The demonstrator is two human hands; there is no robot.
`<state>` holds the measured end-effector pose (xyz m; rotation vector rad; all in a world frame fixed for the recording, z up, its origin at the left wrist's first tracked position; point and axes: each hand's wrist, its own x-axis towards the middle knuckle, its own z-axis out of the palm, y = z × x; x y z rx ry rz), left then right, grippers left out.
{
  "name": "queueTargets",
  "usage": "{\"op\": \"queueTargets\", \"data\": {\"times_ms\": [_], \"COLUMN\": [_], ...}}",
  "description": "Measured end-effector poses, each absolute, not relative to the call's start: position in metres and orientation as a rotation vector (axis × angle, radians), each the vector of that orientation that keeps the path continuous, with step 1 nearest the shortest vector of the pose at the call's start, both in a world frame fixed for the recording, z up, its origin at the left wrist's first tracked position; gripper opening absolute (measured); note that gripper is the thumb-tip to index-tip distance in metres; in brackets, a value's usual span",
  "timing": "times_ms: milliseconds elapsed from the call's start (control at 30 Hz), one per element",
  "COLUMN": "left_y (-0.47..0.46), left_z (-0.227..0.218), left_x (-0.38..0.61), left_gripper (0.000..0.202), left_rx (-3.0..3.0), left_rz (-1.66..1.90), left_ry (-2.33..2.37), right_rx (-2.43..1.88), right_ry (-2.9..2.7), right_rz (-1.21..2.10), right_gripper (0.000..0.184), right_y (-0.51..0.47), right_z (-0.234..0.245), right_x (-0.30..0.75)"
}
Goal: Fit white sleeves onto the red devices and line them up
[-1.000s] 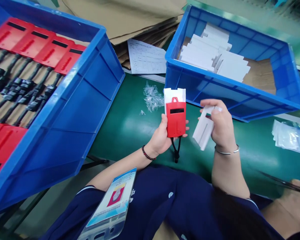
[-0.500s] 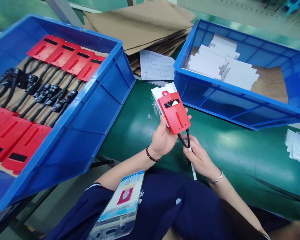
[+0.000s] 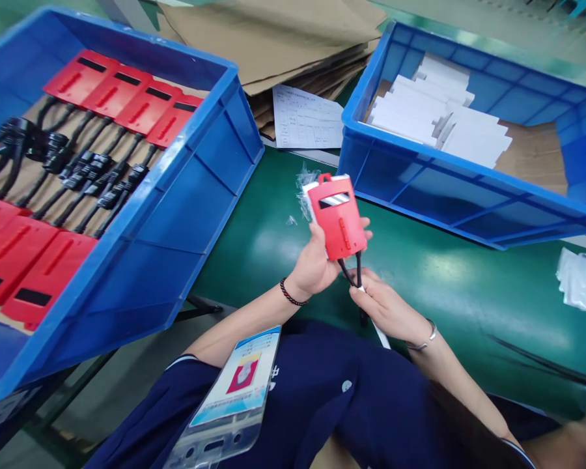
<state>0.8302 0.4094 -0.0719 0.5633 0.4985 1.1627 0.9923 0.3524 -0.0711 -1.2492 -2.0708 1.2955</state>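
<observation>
- Gripping red holder [image 3: 336, 218] upright, left hand [image 3: 315, 267] closed round it, just before blue crate [image 3: 444, 202] (white cards [image 3: 420, 111] inside).
- Pinching black cord [image 3: 354, 268] with right hand [image 3: 385, 309], straight below red holder.

The holder [image 3: 336, 218] was bright red, with a black slot near its top showing slanted white stripes. A black cord [image 3: 352, 272] hung from it. The left crate [image 3: 176, 195] and the right crate [image 3: 449, 202] were both strong blue, and the table [image 3: 459, 280] was glossy dark green. Red holders [image 3: 122, 98] and black cords [image 3: 78, 176] lay in the left crate, plain white cards [image 3: 439, 117] in the right. The far cardboard [image 3: 283, 39] was tan. The clothing [image 3: 351, 404] was navy, the bracelet [image 3: 289, 294] dark-beaded and the bangle [image 3: 427, 339] silver.
</observation>
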Motion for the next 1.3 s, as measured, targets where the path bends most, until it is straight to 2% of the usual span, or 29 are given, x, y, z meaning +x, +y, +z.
{"op": "queueTargets", "data": {"times_ms": [100,267,500,733,867,1000,1133,1300], "left_y": [0.422,0.425,0.394,0.415,0.414,0.397,0.395,0.405], "left_z": [-0.059,-0.057,-0.088,-0.065,-0.065,-0.083,-0.086,-0.07], "left_x": [0.827,0.825,0.841,0.829,0.83,0.838,0.837,0.834], "left_gripper": [0.08,0.088,0.064,0.075,0.075,0.06,0.049,0.074], "left_rx": [0.467,0.391,0.575,0.424,0.369,0.424,0.496,0.439], "left_rz": [1.287,1.254,1.032,1.235,1.19,1.053,1.105,1.174], "left_ry": [0.611,0.6,0.43,0.478,0.503,0.446,0.411,0.487], "right_rx": [-1.25,-1.21,-1.277,-1.242,-1.248,-1.299,-1.276,-1.293], "right_ry": [-2.128,-2.063,-1.974,-2.097,-2.089,-2.047,-2.084,-2.106], "right_rz": [1.356,1.346,1.37,1.424,1.379,1.317,1.344,1.382], "right_gripper": [0.026,0.024,0.026,0.032,0.029,0.029,0.027,0.032], "right_y": [0.348,0.35,0.362,0.355,0.356,0.361,0.361,0.354], "right_z": [-0.073,-0.066,-0.061,-0.068,-0.069,-0.066,-0.066,-0.067], "right_x": [0.993,0.994,0.993,0.993,0.989,0.99,0.994,0.994]}}
